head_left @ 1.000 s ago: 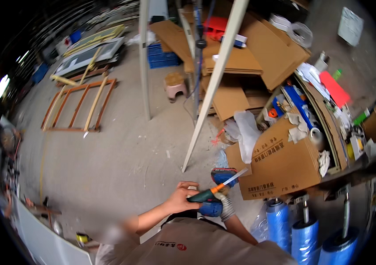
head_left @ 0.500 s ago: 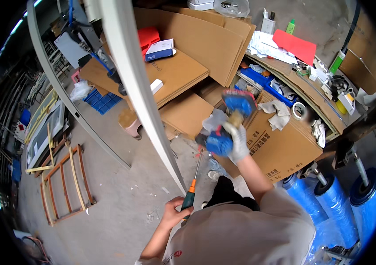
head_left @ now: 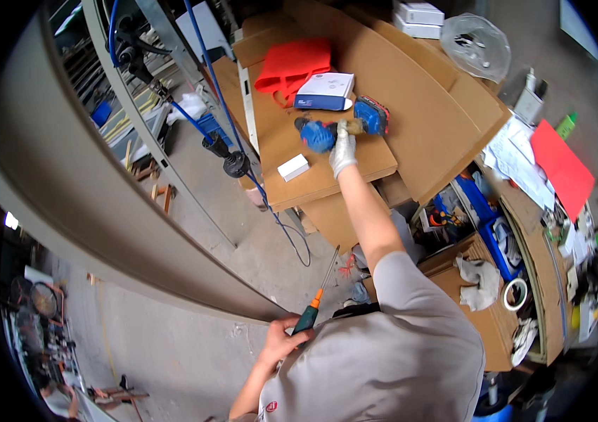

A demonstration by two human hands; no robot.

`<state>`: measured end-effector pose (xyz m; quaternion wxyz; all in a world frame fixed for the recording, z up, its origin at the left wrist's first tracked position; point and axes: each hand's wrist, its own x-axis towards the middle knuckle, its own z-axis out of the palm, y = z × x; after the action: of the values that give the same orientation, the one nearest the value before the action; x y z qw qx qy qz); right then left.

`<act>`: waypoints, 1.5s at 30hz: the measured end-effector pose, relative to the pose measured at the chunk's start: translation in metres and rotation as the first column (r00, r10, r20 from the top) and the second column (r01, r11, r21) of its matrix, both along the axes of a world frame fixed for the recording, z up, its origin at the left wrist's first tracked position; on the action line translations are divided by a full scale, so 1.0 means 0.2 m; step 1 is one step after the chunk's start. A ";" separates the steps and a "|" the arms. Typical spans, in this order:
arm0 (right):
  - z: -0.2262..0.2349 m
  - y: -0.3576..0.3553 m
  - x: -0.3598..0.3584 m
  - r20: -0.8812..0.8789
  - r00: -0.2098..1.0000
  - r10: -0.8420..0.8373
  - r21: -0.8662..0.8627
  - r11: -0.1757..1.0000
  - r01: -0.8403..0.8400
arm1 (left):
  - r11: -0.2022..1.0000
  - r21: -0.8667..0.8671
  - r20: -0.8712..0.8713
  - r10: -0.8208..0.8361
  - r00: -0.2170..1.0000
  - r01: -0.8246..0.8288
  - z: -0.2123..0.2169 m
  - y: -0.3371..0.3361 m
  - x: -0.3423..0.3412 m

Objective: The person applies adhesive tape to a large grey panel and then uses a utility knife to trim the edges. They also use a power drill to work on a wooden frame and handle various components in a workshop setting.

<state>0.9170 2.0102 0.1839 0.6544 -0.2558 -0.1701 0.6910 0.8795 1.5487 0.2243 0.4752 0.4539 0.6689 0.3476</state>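
The bare left hand (head_left: 279,342) is clenched around a screwdriver (head_left: 315,307), its shaft pointing up past the fingers. The gloved right hand (head_left: 343,149) grips a blue cordless drill (head_left: 344,129) lying on a cardboard sheet (head_left: 313,176), with 1 small white box (head_left: 293,167) just left of the fingers.

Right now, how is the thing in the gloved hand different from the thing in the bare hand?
The right hand, gloved in white, grips a chunky blue power tool resting on the cardboard sheet. The left hand, bare, holds a slim screwdriver with a green and orange handle and a thin metal shaft. The power tool is thick and lies far out at arm's length; the screwdriver is narrow and stays close to the body, pointing up. Both are hand-held tools.
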 end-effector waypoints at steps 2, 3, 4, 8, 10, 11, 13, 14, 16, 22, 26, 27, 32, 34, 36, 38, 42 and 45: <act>-0.15 0.11 -0.17 0.185 0.948 0.258 -0.106 0.964 -0.242 | 0.993 -0.035 0.058 0.111 0.992 -0.109 -0.02 0.02 0.01; -0.16 0.11 -0.15 0.330 0.872 0.361 -0.109 0.932 -0.344 | 0.990 -0.015 0.063 0.141 0.988 -0.140 -0.04 0.05 0.02; -0.18 0.11 -0.13 0.466 0.766 0.443 -0.125 0.890 -0.439 | 0.985 0.005 0.068 0.169 0.983 -0.170 -0.05 0.07 0.03; -0.36 0.08 0.03 0.559 0.685 0.466 -0.052 0.845 -0.532 | 0.912 -0.103 0.294 0.409 0.864 -0.397 -0.05 0.16 0.10; -0.34 -0.05 0.13 0.601 0.657 0.455 -0.061 0.846 -0.530 | 0.873 -0.100 0.317 0.483 0.816 -0.477 -0.08 0.19 0.11; -0.35 -0.12 0.18 0.629 0.654 0.421 -0.025 0.852 -0.524 | 0.861 -0.076 0.330 0.497 0.803 -0.502 -0.11 0.23 0.11; -0.35 -0.35 0.29 0.498 0.644 0.581 0.012 0.737 -0.675 | 0.831 -0.084 0.273 0.550 0.789 -0.550 -0.14 0.31 0.12; -0.31 -0.50 0.36 0.548 0.503 0.669 0.013 0.594 -0.804 | 0.814 -0.095 0.241 0.577 0.781 -0.572 -0.16 0.35 0.12; -0.29 -0.83 0.42 0.425 0.357 0.832 0.018 0.387 -0.922 | 0.874 0.227 -0.130 0.465 0.876 -0.430 -0.25 0.48 0.13; -0.33 -1.31 0.62 0.266 0.721 0.640 -0.292 0.766 -0.572 | 0.971 0.127 -0.666 -0.066 0.743 0.200 -0.27 0.60 0.31; -0.63 -1.33 0.87 0.120 0.932 0.341 -0.625 0.755 -0.195 | 0.945 0.081 -0.624 -0.199 0.756 0.316 -0.30 0.58 0.42; -0.71 -1.31 0.99 0.174 0.935 0.310 -0.669 0.734 -0.118 | 0.940 0.066 -0.603 -0.229 0.764 0.334 -0.31 0.58 0.43; -0.76 -1.08 1.28 0.304 0.932 -0.197 -0.513 0.790 0.335 | 0.946 -0.030 -0.528 -0.289 0.799 0.323 -0.37 0.53 0.39; -0.78 -0.92 1.40 0.065 0.965 -0.255 -0.569 0.785 0.246 | 0.940 -0.023 -0.523 -0.301 0.797 0.340 -0.38 0.50 0.37; -0.79 -0.75 1.50 -0.013 0.960 -0.279 -0.568 0.793 0.223 | 0.926 0.011 -0.541 -0.311 0.781 0.376 -0.40 0.49 0.35; -0.83 -0.59 1.57 -0.025 0.944 -0.328 -0.540 0.799 0.264 | 0.930 0.003 -0.530 -0.311 0.789 0.368 -0.38 0.49 0.36; -1.04 -0.21 1.83 0.080 0.893 -0.442 -0.504 0.756 0.419 | 0.946 0.005 -0.496 -0.279 0.823 0.323 -0.36 0.49 0.36; -0.94 -0.12 1.76 0.228 0.830 -0.509 -0.620 0.581 0.527 | 0.974 -0.019 -0.445 -0.212 0.870 0.228 -0.40 0.42 0.31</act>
<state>1.2688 1.9862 -0.0047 0.6906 -0.5167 0.1590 0.4804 0.9421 1.6321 0.1451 0.3385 0.6024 0.6974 0.1900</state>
